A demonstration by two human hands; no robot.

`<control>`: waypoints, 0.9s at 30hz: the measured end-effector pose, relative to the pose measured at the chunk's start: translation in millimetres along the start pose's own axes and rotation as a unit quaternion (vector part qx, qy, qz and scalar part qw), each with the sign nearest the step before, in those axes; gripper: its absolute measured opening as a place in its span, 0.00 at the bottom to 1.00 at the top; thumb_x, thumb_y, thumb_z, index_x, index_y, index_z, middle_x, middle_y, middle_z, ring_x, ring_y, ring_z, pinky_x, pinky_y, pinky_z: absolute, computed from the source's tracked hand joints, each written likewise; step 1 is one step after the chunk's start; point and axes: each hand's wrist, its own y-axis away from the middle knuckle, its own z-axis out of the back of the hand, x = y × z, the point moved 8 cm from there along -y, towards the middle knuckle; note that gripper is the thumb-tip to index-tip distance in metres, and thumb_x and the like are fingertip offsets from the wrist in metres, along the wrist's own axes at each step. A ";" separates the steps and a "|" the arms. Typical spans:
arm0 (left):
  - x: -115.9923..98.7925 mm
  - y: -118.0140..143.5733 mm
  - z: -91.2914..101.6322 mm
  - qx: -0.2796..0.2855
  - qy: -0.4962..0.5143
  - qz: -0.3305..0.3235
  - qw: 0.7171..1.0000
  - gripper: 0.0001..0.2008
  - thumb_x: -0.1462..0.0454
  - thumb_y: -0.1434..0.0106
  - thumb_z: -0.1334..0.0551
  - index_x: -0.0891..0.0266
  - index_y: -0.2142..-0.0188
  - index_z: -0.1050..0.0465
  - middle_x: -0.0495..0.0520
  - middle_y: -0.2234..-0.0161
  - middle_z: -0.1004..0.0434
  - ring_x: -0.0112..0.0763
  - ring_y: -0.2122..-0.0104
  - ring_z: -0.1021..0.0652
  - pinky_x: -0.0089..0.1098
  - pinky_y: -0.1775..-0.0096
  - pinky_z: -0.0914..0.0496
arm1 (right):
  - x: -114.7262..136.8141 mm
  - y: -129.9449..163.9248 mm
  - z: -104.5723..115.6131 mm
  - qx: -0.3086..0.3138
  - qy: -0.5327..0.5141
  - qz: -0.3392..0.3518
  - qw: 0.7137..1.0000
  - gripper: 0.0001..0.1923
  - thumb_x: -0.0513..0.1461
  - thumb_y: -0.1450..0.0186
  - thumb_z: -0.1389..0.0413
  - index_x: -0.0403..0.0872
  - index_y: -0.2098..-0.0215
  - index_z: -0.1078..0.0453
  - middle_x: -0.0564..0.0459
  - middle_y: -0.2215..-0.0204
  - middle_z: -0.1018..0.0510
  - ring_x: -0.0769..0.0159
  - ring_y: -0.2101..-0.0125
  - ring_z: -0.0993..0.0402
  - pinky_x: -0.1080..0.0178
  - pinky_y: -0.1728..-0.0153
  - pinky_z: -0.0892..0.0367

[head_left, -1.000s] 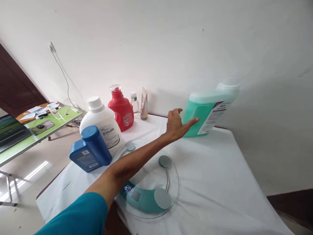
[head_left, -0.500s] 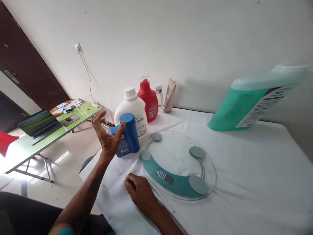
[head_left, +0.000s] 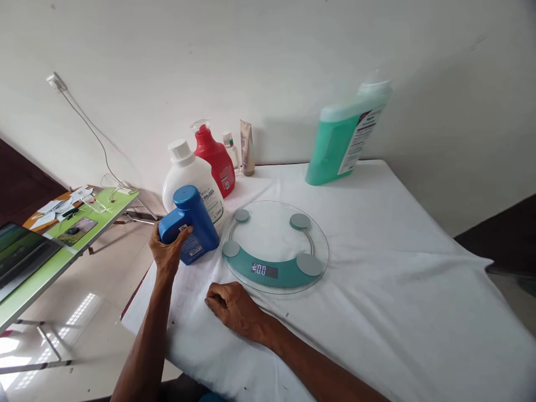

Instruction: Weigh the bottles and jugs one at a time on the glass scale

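Beside the left hand, clamped in its fingers, stands the blue bottle, tilted a little on the white-clothed counter. The fingers wrap the bottle's lower near side, with the thumb lying across the front. The right hand rests loosely curled on the cloth, holding nothing, just short of the near rim of the glass scale, whose display shows zeros.

Just right of the gripping hand lies that scale; beyond the hand stand a white bottle, touching or nearly touching the blue one, a red bottle, a small clear bottle and a tube against the wall. Well off to the far right of both hands stands a large green jug.

To handle the blue bottle well, the grip should probably shift higher around the body before lifting, since a hold low on one side lets the capped top tip. Lifting straight up clears the white bottle behind it, and the bottle should stay upright.
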 end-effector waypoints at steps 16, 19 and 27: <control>-89.1 8.1 -17.9 0.003 0.139 -0.057 0.989 0.26 0.59 0.58 0.19 0.60 0.64 0.27 0.43 0.70 0.25 0.25 0.73 0.26 0.29 0.67 0.27 | 0.8 -2.8 0.4 0.011 0.022 0.005 1.000 0.14 0.30 0.33 0.43 0.48 0.73 0.39 0.61 0.77 0.30 0.70 0.75 0.37 0.64 0.69 0.43; -91.7 17.4 -63.2 0.073 0.143 -0.031 0.986 0.25 0.56 0.58 0.19 0.60 0.64 0.26 0.45 0.70 0.23 0.26 0.73 0.25 0.30 0.67 0.26 | -0.5 -2.9 -2.0 0.013 0.054 0.008 0.998 0.14 0.30 0.33 0.42 0.48 0.73 0.39 0.60 0.76 0.28 0.69 0.74 0.36 0.64 0.67 0.43; -71.9 39.6 -165.2 0.187 0.176 0.017 0.966 0.26 0.55 0.57 0.17 0.60 0.64 0.24 0.47 0.67 0.21 0.31 0.69 0.21 0.33 0.64 0.23 | 1.7 -2.8 -3.7 0.022 0.081 0.025 0.996 0.12 0.30 0.34 0.42 0.48 0.73 0.36 0.57 0.74 0.23 0.68 0.73 0.32 0.65 0.67 0.41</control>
